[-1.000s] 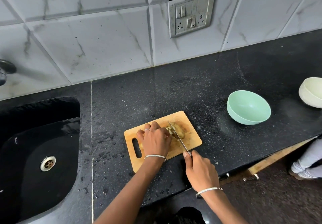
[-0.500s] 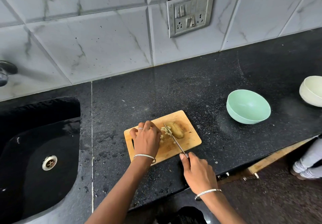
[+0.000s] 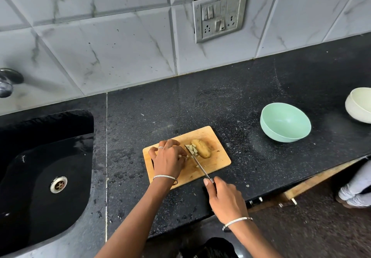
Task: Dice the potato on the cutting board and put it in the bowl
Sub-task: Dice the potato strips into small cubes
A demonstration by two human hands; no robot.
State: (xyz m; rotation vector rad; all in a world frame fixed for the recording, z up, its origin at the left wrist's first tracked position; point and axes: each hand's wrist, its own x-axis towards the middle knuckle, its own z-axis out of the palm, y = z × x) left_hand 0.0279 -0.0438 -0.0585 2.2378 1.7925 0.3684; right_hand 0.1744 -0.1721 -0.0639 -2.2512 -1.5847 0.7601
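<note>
A wooden cutting board [image 3: 219, 158] lies on the black counter. On it rests an unpeeled potato half [image 3: 202, 151], with a small heap of pale diced pieces [image 3: 191, 149] against its left side. My right hand [image 3: 226, 201] grips the handle of a knife [image 3: 196, 161]; the blade slants across the board, its tip by the dice. My left hand [image 3: 168, 158] sits on the board's left half, just left of the blade, with its fingers curled over pale potato pieces that peek out at the thumb side. A mint-green bowl [image 3: 281, 136] stands empty to the right of the board.
A cream bowl [image 3: 359, 107] sits at the far right of the counter. A black sink [image 3: 40, 167] with a tap [image 3: 8, 83] lies to the left. The counter's front edge runs just below the board. Someone's foot [image 3: 355, 195] shows on the floor at right.
My left hand has slid left along the board, away from the potato half. The knife followed it, leaving diced pieces uncovered beside the half.
</note>
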